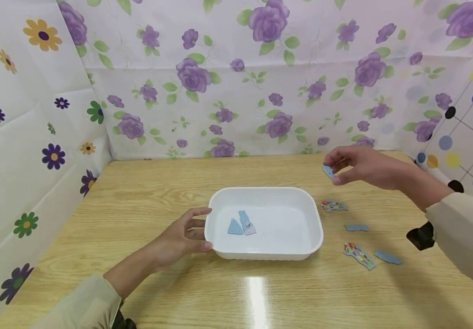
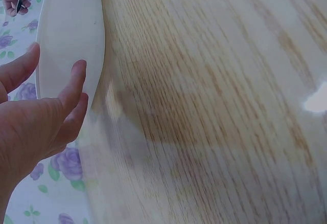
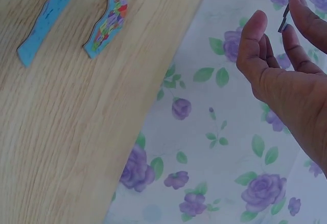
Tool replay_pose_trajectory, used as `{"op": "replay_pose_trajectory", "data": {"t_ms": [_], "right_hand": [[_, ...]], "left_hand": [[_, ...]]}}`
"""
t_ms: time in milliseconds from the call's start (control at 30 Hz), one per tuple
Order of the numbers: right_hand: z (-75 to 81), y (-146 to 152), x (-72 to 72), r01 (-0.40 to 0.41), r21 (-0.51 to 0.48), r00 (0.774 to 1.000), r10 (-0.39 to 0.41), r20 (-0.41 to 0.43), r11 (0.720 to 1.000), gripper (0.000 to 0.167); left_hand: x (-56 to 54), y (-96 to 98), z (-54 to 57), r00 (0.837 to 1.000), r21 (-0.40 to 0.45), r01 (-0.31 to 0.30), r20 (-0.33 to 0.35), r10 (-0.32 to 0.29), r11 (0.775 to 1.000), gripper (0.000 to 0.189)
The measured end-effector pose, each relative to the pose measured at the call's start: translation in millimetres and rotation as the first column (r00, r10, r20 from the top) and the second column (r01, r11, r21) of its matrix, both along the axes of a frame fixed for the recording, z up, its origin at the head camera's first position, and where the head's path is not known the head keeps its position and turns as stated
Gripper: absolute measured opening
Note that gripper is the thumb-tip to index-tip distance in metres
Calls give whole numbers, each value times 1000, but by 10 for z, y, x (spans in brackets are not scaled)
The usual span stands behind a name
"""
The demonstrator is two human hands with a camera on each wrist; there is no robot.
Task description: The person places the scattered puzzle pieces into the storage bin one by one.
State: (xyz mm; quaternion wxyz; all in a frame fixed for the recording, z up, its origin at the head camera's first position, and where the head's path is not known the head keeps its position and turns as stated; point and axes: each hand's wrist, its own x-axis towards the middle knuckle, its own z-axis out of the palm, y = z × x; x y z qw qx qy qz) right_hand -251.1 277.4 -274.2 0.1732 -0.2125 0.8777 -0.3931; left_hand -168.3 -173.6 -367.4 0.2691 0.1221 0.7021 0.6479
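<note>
A white plastic tray (image 1: 264, 256) stands on the wooden table, with two light blue puzzle pieces (image 1: 234, 227) lying in its left half. At the tray's left end is my left hand (image 1: 184, 235), its fingers spread along the rim and outer wall. My right hand (image 1: 364, 167) pinches a small light blue puzzle piece (image 1: 328, 171) between thumb and fingers, raised over the table's far right. The right wrist view shows that puzzle piece (image 3: 284, 19) nearly edge-on, partly covered by the thumb and fingers.
Right of the tray lie two multicoloured puzzle pieces (image 1: 334, 205) and two plain blue ones (image 1: 387, 257). Flowered cloth (image 1: 228, 82) hangs behind the table (image 1: 146, 183), with patterned sheets at both sides. Light glares off the tabletop before the tray.
</note>
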Motion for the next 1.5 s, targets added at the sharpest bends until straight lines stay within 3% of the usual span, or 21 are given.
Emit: {"op": "replay_pose_trajectory", "data": {"t_ms": [367,1033,1333,1500], "right_hand": [[-2,-251,-67,-22,-55,999,24,32,998,44],[-273,-774,-110,-109,-138,976,133,173,984,41],[-375,-1061,-89,-131,-92,957,150,247,987,40],[-447,-1198,-85,-92,-87,955,113,274,992,39]], "left_hand": [[-14,-4,-13,1000,9,0,-1,0,1000,87],[-18,4,-21,1000,16,-11,4,11,1000,87],[-14,3,-27,1000,9,-12,4,12,1000,87],[-19,-2,-18,1000,-5,-10,-3,10,1000,87]]}}
